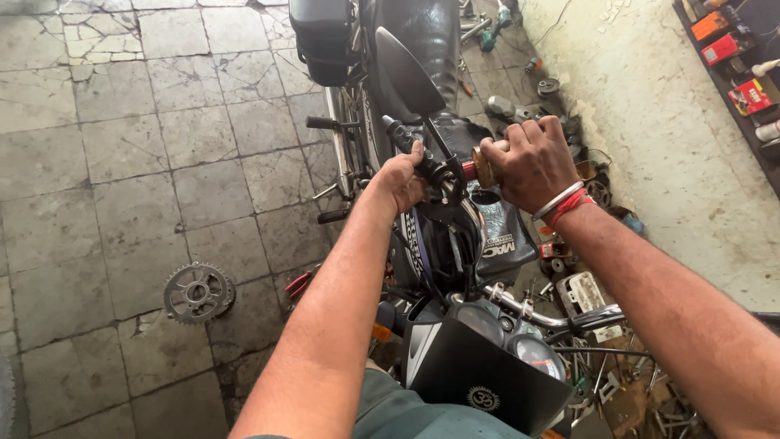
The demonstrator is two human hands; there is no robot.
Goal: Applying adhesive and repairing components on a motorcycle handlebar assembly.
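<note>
The left hand (400, 180) is clenching the motorcycle's handlebar grip (396, 132). The right hand (530, 162) is grasping a wooden tool handle (486, 165), hiding its working end behind the mirror stem (439, 140).

Left hand (402, 180) grips the motorcycle handlebar (406, 140) below the mirror (406, 73). Right hand (530, 162) clasps a wooden-handled tool (485, 167) against it. Sprocket (197, 293) lies on floor (146, 146), left.

Cracked stone-tile floor (122, 162) stretches away left of the hands. Toothed sprocket (198, 293) lies flat on it, below and well left of the hands. Red-handled pliers (299, 283) rest near it, closer in. Pale rough wall (674, 146) to the right; shelf (735, 73) of small boxes beyond. Scattered tools and parts (626, 382) litter the floor at lower right.
</note>
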